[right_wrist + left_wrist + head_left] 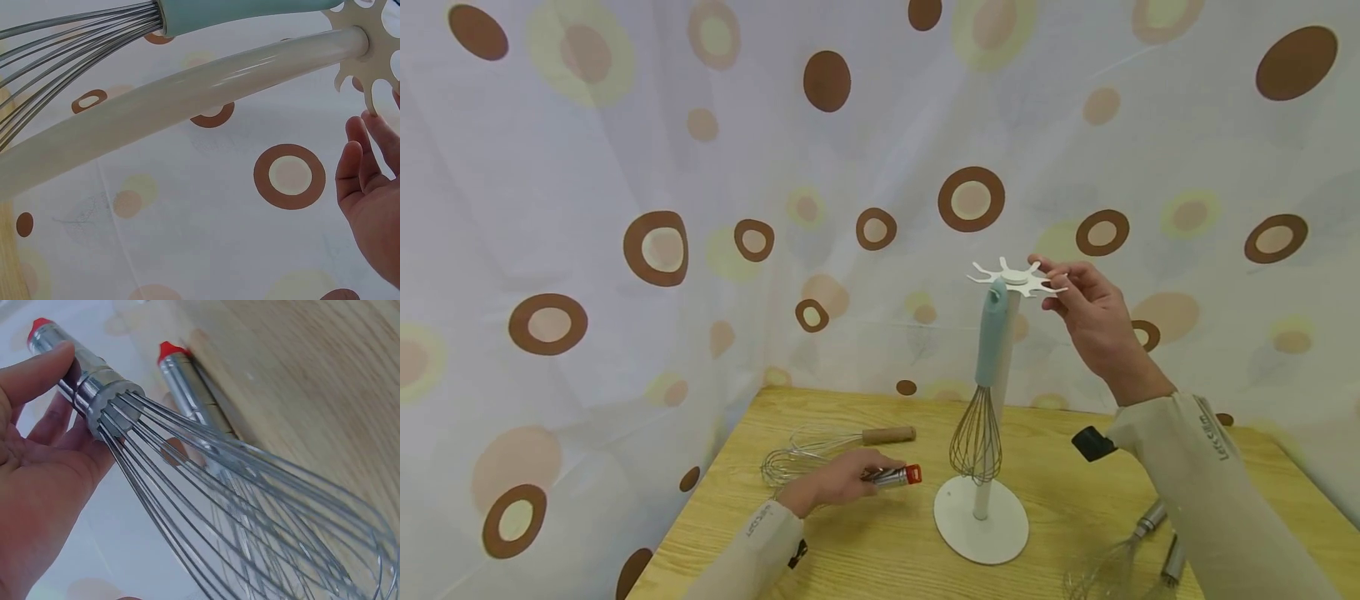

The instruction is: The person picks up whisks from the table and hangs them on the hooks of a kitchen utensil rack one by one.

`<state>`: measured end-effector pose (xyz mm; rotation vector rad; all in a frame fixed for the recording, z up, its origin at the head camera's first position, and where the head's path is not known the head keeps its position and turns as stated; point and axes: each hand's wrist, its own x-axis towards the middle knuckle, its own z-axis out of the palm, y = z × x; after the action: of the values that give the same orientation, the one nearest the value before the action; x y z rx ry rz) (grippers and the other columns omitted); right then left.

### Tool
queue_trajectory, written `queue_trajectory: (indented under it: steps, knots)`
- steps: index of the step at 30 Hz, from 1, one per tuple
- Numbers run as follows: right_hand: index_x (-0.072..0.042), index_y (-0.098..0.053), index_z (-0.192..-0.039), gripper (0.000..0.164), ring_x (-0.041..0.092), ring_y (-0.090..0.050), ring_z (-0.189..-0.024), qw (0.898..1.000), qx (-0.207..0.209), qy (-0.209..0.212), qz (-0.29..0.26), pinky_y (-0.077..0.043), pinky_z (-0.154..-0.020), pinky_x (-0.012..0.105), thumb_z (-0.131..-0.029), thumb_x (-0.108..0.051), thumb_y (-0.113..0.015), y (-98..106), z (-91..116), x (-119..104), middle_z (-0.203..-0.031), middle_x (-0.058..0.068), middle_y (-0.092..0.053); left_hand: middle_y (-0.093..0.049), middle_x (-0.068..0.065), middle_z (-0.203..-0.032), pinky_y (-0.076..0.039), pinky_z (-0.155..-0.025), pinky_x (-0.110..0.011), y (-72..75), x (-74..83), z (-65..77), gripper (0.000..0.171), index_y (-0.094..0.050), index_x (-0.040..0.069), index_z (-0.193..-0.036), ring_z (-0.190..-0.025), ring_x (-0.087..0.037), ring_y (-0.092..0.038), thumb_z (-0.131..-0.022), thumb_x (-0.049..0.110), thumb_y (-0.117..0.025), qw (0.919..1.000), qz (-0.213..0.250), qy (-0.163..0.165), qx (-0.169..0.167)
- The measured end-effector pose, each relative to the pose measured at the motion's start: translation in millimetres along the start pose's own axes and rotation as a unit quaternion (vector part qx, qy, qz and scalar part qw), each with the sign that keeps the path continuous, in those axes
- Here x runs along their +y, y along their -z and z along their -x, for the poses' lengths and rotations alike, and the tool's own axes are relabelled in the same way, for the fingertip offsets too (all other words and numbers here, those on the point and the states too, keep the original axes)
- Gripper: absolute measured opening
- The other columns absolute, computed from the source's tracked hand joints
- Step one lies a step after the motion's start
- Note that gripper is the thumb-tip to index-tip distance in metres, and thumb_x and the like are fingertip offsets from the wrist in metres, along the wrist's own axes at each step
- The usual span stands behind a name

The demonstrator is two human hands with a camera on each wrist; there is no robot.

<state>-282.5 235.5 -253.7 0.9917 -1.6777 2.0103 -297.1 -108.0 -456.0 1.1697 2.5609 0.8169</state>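
Note:
My left hand [838, 477] holds a steel balloon whisk [87, 372] with a red end cap by its handle, low over the table. In the left wrist view, another red-tipped steel handle [187, 384] shows behind it; I cannot tell whether it is a second whisk or a reflection. At the top of a white utensil stand [981, 546], my right hand [1093, 312] pinches a prong of the hook disc [1017, 277] at its right edge. A whisk with a light blue handle [992, 333] hangs from the disc, wires down beside the pole [206, 87].
A whisk with a wooden handle [889, 435] lies on the wooden table [880, 550] behind my left hand. Near the right forearm lie two steel-handled whisks [1150, 518], partly covered by the sleeve. A dotted white curtain [850, 167] encloses the table's back and sides.

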Motion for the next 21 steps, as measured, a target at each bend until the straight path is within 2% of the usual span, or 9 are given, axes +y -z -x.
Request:
queue_trajectory:
  steps: [1, 7, 9, 13, 17, 21]
  knots:
    - [0.003, -0.054, -0.104, 0.016, 0.015, -0.046, -0.125, 1.0, -0.001, 0.0, -0.001, -0.046, -0.08, 0.019, -0.099, -0.011, -0.047, 0.1, -0.1, 0.2, -0.132, 0.004, -0.055, -0.058, -0.001, -0.124, -0.046, -0.082, -0.024, 1.4, 2.0, -0.3, 0.049, -0.054, 0.014, -0.136, -0.1, -0.008, -0.055, -0.089, 0.002, -0.063, 0.9999, 0.011, 0.001, 0.006]
    - [-0.001, -0.056, -0.104, 0.015, 0.015, -0.046, -0.124, 1.0, -0.003, 0.002, -0.004, -0.045, -0.079, 0.02, -0.099, -0.013, -0.048, 0.3, 0.1, 0.9, -0.132, 0.004, -0.055, -0.041, -0.004, -0.145, -0.047, -0.089, -0.027, 11.1, 13.5, -3.9, 0.054, -0.044, 0.008, -0.142, -0.114, -0.02, -0.054, -0.091, -0.003, -0.058, 0.9944, 0.083, -0.05, 0.043]
    - [-0.001, -0.056, -0.103, 0.015, 0.015, -0.047, -0.124, 1.0, -0.003, 0.002, -0.006, -0.045, -0.079, 0.02, -0.099, -0.013, -0.048, 0.0, -0.1, 1.0, -0.132, 0.004, -0.055, -0.044, -0.007, -0.143, -0.047, -0.088, -0.028, 13.5, 16.1, -5.5, 0.054, -0.044, 0.01, -0.142, -0.113, -0.022, -0.055, -0.091, -0.003, -0.058, 0.9932, 0.088, -0.051, 0.056]
    - [0.003, -0.054, -0.104, 0.017, 0.015, -0.046, -0.124, 1.0, -0.002, 0.0, -0.004, -0.045, -0.079, 0.019, -0.099, -0.012, -0.047, -0.5, -0.2, 0.8, -0.132, 0.003, -0.055, -0.054, -0.01, -0.13, -0.048, -0.086, -0.03, 20.6, 23.4, -9.2, 0.052, -0.045, 0.013, -0.142, -0.11, -0.023, -0.057, -0.093, 0.0, -0.056, 0.9906, 0.098, -0.028, 0.092]
    - [0.003, -0.053, -0.106, 0.018, 0.014, -0.046, -0.124, 1.0, -0.002, -0.003, -0.001, -0.045, -0.079, 0.019, -0.099, -0.012, -0.047, -0.9, -0.1, 0.3, -0.132, 0.002, -0.054, -0.051, -0.014, -0.132, -0.048, -0.09, -0.037, 34.7, 36.1, -15.9, 0.05, -0.042, 0.009, -0.144, -0.114, -0.029, -0.054, -0.095, 0.002, -0.054, 0.982, 0.131, -0.039, 0.13]
    - [0.0, -0.055, -0.106, 0.017, 0.014, -0.047, -0.123, 1.0, -0.002, -0.004, -0.001, -0.045, -0.08, 0.018, -0.099, -0.013, -0.047, -1.1, 0.1, -0.2, -0.132, 0.002, -0.055, -0.046, -0.018, -0.138, -0.045, -0.094, -0.041, 51.3, 54.0, -24.6, 0.052, -0.036, 0.005, -0.146, -0.117, -0.033, -0.052, -0.096, 0.002, -0.052, 0.9695, 0.163, -0.078, 0.166]
